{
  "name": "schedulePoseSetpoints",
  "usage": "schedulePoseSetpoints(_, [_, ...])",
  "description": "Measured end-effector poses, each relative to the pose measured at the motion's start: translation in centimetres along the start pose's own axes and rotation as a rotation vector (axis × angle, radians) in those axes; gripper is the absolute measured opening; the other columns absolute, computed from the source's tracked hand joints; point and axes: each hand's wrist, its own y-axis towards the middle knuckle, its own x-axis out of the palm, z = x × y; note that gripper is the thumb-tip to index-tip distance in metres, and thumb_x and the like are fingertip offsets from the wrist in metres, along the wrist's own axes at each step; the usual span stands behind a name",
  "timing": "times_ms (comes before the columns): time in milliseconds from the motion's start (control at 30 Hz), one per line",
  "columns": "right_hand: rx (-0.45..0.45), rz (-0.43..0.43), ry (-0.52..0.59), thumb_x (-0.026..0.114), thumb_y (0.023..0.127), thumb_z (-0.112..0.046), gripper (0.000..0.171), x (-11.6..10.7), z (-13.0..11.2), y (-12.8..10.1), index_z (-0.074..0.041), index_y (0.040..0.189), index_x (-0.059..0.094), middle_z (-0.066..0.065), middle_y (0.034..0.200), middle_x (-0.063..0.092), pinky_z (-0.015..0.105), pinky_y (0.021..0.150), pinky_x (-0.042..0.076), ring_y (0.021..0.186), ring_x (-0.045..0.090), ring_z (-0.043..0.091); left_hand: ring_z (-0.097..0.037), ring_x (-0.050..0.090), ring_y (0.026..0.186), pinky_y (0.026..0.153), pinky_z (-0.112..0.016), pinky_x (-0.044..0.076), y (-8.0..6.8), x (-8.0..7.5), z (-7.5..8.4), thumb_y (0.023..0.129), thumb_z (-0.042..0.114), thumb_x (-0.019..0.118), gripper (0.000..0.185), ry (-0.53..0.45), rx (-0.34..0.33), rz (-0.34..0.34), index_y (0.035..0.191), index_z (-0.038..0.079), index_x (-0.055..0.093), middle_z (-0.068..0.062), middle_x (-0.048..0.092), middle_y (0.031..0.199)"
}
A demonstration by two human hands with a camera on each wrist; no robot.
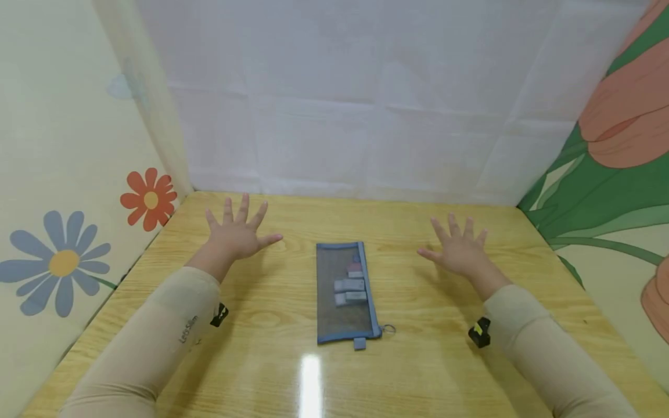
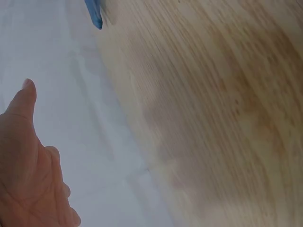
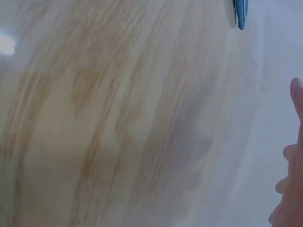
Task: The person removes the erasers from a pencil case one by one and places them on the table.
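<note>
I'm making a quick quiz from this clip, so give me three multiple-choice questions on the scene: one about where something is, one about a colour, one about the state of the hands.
1. Where does the mesh pouch lie?
A. On the table, between the two hands
B. Under the left hand
C. Against the back wall

2. What colour is the pouch's trim?
A. Red
B. Blue
C. Yellow

3. How are the left hand and right hand?
A. Both gripping the pouch
B. One closed in a fist
C. Both open with fingers spread, apart from the pouch

Answers: 1 A, the pouch sits mid-table with a hand on either side. 2 B, its edges and end tab are blue. 3 C, bare wood shows between each hand and the pouch.
</note>
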Motion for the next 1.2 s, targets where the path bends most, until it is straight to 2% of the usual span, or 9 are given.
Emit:
schedulePoseSetpoints(267, [-0.018,-0.005,0.011,0.020,0.071,-0.085,0.101,-0.1,-1.0,-0.3,-0.024,0.148,-0.003,0.023,0.149,-0.010,0.070,0.086,-0.021,0.126,-0.019,0.054,-0.043,-0.032,0.125,0.082,-0.067,-0.029,-0.1,-0.1,0.6,0.073,0.084,0.014,0.095,-0.004,0.004,-0.011,0.146,0.028,-0.011,-0.011,-0.034,0.143])
schedulePoseSetpoints(500, [-0.033,-0.007,0.030,0.021,0.071,-0.085,0.101,-0.3,-1.5,-0.4,-0.025,0.148,-0.005,0.020,0.149,-0.014,0.068,0.087,-0.022,0.127,-0.022,0.051,-0.047,-0.023,0.129,0.081,-0.068,-0.029,0.2,0.2,1.0,0.077,0.081,0.018,0.092,0.002,0.018,0.009,0.147,0.027,-0.008,-0.013,-0.029,0.146])
schedulePoseSetpoints(767, [-0.036,0.003,0.045,0.022,0.072,-0.085,0.100,-0.3,-1.7,-0.4,-0.025,0.148,-0.004,0.020,0.150,-0.013,0.069,0.087,-0.022,0.127,-0.021,0.050,-0.042,-0.030,0.127,0.084,-0.070,-0.025,0.0,-0.1,2.2,0.077,0.080,0.017,0.090,0.005,0.037,-0.005,0.145,0.028,-0.012,-0.012,-0.032,0.144])
schedulePoseSetpoints(933, [-0.049,0.013,0.050,0.025,0.073,-0.083,0.098,-0.3,-2.0,-0.4,-0.025,0.148,-0.003,0.021,0.150,-0.010,0.070,0.087,-0.020,0.128,-0.020,0.050,-0.042,-0.029,0.127,0.085,-0.071,-0.023,0.3,0.2,2.9,0.075,0.082,0.014,0.092,0.020,0.062,0.000,0.145,0.029,-0.013,-0.013,-0.029,0.146])
schedulePoseSetpoints(1200, [-0.059,0.003,0.061,0.022,0.072,-0.084,0.100,-0.2,-2.4,-0.4,-0.024,0.148,-0.003,0.021,0.150,-0.011,0.069,0.088,-0.020,0.127,-0.022,0.049,-0.040,-0.027,0.129,0.086,-0.069,-0.024,0.4,0.8,4.6,0.078,0.079,0.020,0.088,0.007,0.094,0.006,0.145,0.031,-0.011,-0.012,-0.026,0.148])
